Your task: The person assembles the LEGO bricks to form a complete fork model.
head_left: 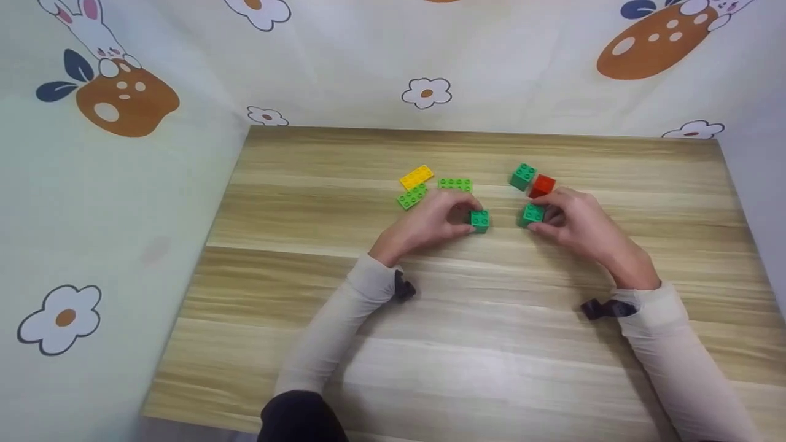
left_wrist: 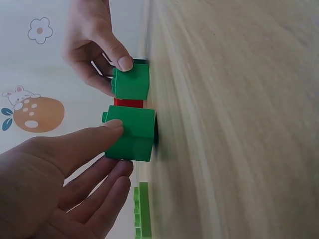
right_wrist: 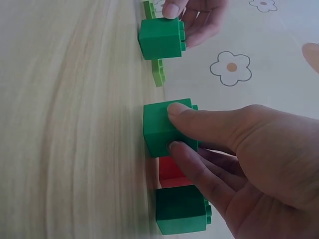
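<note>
Pinching left green brick in left hand and right green brick in right hand, nearer far edge of tabletop than near edge. Keeping both studs up, with a small gap between. Can't tell contact with tabletop. Can't read any marking on stud tops, too small. Note red brick just beyond right fingers, close to the grip, with third green brick next to it, toward far edge. Partly blocking straight lime plate with left hand. See angled lime plate toward left edge, at corner of yellow plate; can't tell touching or just beside. Also see printed flowers and rabbits on wall past far edge.
</note>
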`<state>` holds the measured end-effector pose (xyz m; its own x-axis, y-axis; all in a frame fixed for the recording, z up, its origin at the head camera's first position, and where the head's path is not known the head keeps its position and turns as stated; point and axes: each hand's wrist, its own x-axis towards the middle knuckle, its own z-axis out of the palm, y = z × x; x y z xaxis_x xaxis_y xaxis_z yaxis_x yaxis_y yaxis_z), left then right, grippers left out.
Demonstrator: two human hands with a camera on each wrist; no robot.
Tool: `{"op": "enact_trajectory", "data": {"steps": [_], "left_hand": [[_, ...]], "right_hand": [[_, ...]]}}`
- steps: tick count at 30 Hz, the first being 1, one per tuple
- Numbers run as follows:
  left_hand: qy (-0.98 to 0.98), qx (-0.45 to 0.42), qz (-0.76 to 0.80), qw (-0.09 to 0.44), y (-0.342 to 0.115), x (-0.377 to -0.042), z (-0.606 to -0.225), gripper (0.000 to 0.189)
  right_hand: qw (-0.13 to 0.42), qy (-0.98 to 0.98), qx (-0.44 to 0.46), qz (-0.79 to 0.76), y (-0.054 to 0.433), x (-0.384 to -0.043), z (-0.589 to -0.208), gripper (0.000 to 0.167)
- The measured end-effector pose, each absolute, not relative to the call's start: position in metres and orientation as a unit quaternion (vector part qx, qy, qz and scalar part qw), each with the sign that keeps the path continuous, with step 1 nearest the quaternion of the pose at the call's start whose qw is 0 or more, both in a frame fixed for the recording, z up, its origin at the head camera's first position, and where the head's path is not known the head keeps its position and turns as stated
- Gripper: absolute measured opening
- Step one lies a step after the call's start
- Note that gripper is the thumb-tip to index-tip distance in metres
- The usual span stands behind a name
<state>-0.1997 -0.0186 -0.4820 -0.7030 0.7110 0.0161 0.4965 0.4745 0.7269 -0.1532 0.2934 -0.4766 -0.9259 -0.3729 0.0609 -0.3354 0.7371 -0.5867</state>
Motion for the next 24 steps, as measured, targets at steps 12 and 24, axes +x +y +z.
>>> {"op": "enact_trajectory", "data": {"steps": [12,24], "left_hand": [[0.832,0.328,0.411,0.177,-0.019,-0.201,-0.487,0.038],[0.826,0.317,0.431,0.178,-0.021,-0.201,-0.491,0.038]], "right_hand": [[0.072,0.931,-0.175,-0.313,0.290,-0.156,-0.482,0.049],[0.005,0.881,-0.211,-0.423,0.263,-0.154,-0.473,0.046]]}}
